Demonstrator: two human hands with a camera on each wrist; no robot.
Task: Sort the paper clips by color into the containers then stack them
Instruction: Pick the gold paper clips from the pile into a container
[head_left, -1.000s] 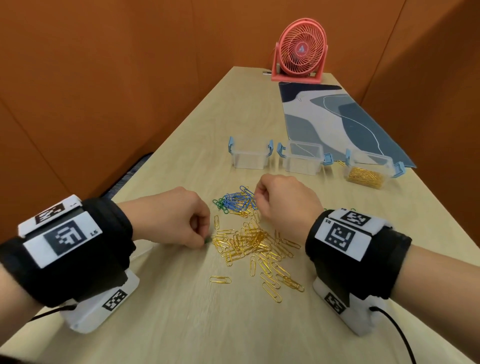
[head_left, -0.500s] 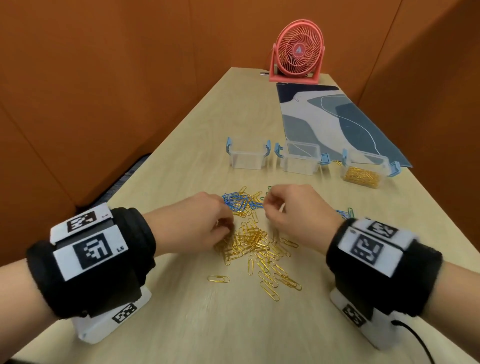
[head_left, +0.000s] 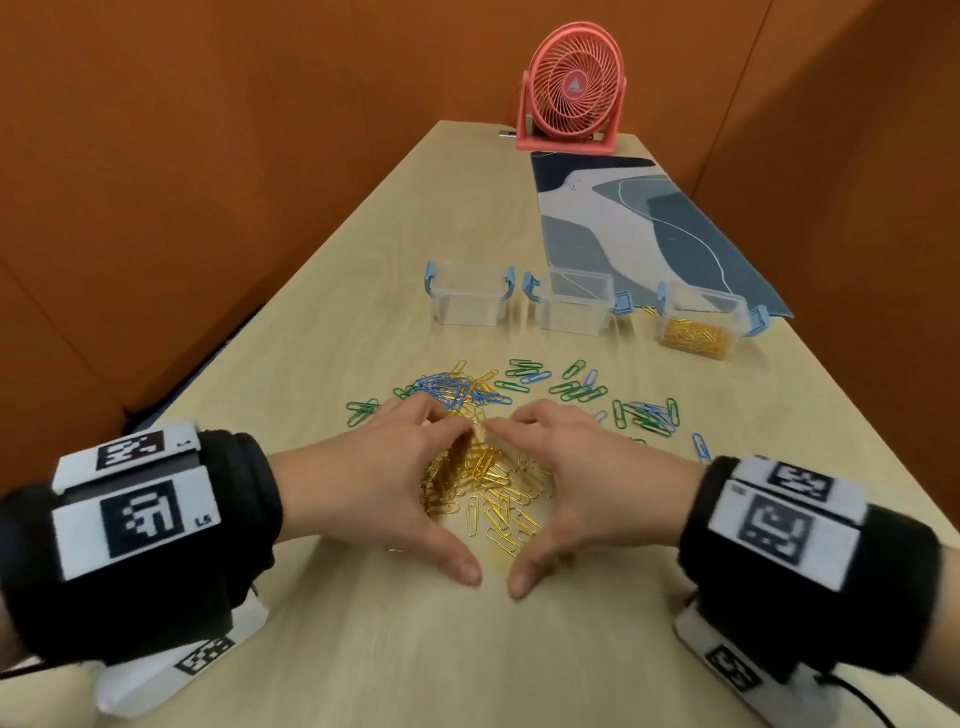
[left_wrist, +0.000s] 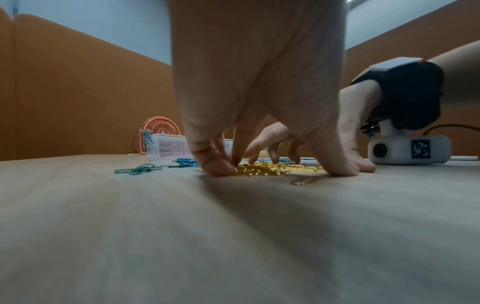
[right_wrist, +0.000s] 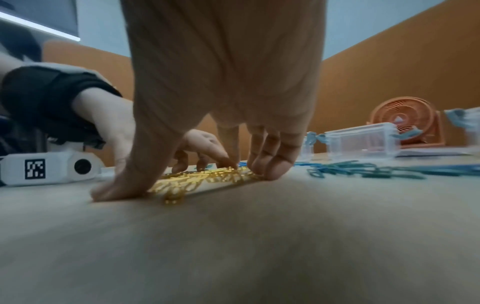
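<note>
Both hands rest on the counter (head_left: 322, 338), cupped around the pile of gold clips (head_left: 480, 480). The left hand (head_left: 395, 478) walls its left side, the right hand (head_left: 582, 483) its right; the thumbs nearly meet at the near edge, and the fingers (left_wrist: 215, 162) arch down with tips touching the far edge. Fingers are spread and bent, gripping nothing. Blue and green clips (head_left: 566, 387) lie scattered just beyond the fingertips. Farther back stand three clear boxes: two empty (head_left: 467, 301), the right box (head_left: 698, 325) holding gold clips.
</note>
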